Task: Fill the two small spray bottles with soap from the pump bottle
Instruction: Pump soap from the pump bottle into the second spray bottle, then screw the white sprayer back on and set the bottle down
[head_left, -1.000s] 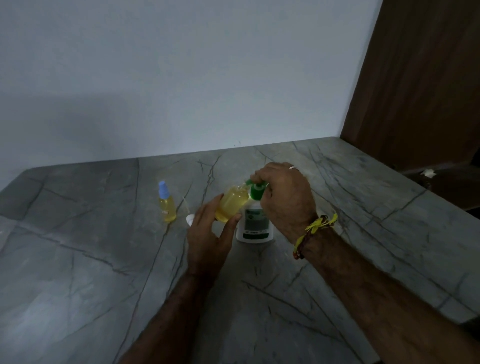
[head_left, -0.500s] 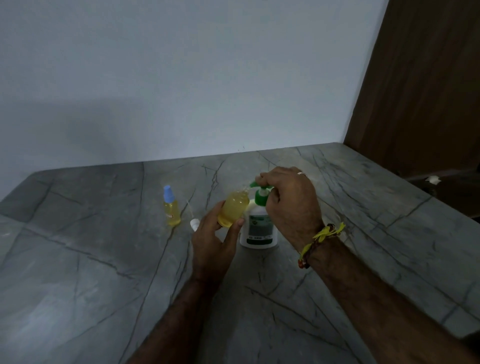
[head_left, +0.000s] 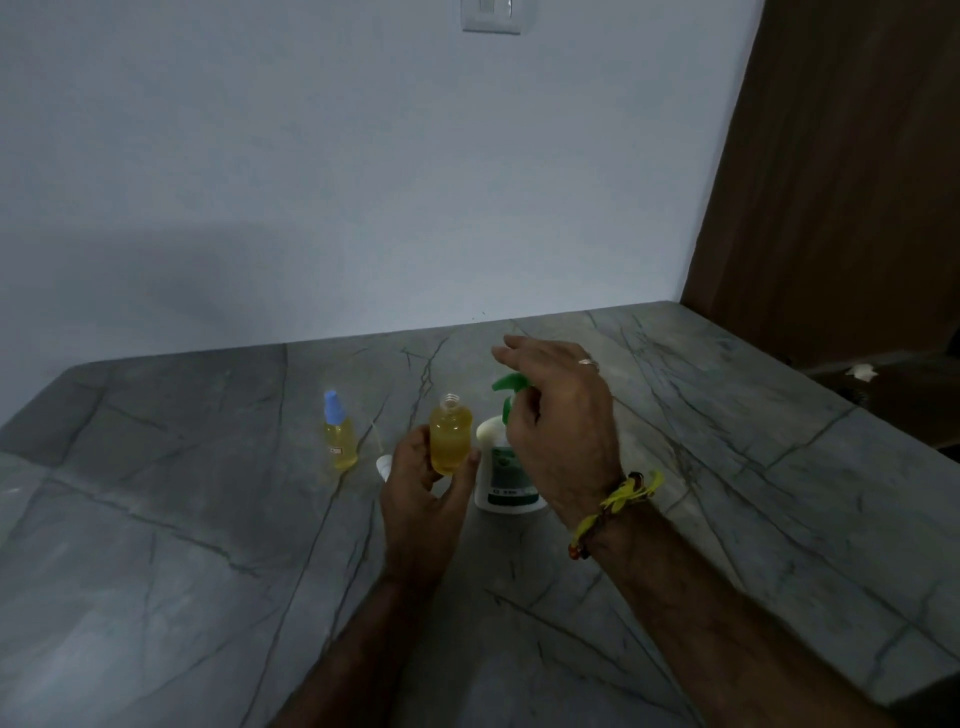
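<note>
Your right hand (head_left: 558, 415) has lifted off the pump bottle (head_left: 506, 475), fingers loose; your left hand (head_left: 421, 483) grips the open spray bottle (head_left: 450, 439) upright, keeping soap in.

I see a grey surface (head_left: 675, 467) veined with dark, thin cracks like marble. The open bottle (head_left: 450, 439) between my left fingers (head_left: 410, 457) is filled with yellow liquid. Just right of it, the pump bottle (head_left: 506, 480) is white with a green label and green pump head (head_left: 511, 383). Left of those fingers, a second yellow bottle (head_left: 340, 441) has a light blue cap (head_left: 334, 407). My right wrist wears a yellow thread band (head_left: 621, 501).
</note>
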